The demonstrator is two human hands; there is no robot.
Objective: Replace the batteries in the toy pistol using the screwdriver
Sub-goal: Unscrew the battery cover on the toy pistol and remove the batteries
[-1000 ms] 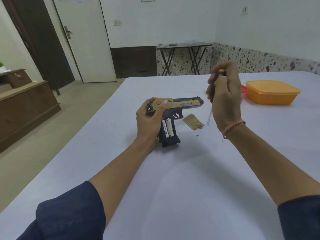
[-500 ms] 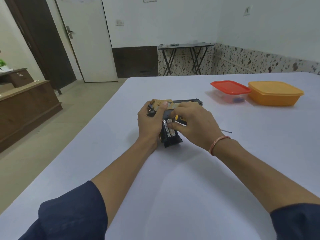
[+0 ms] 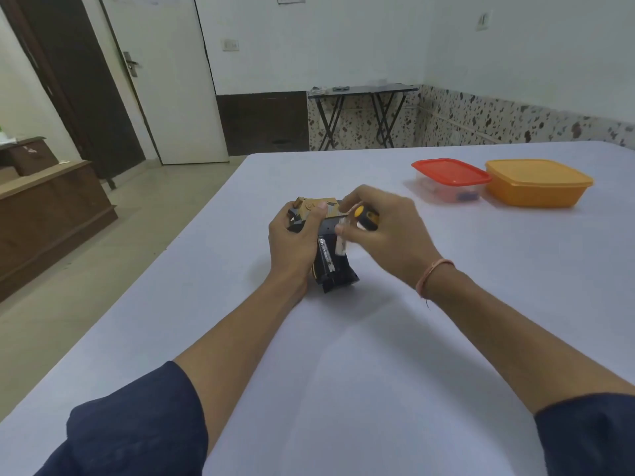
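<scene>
Blurred right hand [image 3: 386, 235], screwdriver [image 3: 367, 218] shaft hidden inside it, toy pistol [image 3: 336, 273] barrel hidden behind it, pinched battery [image 3: 340, 241] smeared.

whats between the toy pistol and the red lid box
In the head view, the right hand, gripping the screwdriver, lies between the toy pistol and the red-lidded box; past it, only bare table.

White walls [image 3: 343, 39] rose above a speckled skirting [image 3: 515, 121], with a white door [image 3: 171, 80] beside a dark brown one [image 3: 79, 80], a black folding table [image 3: 360, 89] at the far wall, and a wooden cabinet [image 3: 44, 214] on the beige floor [image 3: 120, 242].
</scene>
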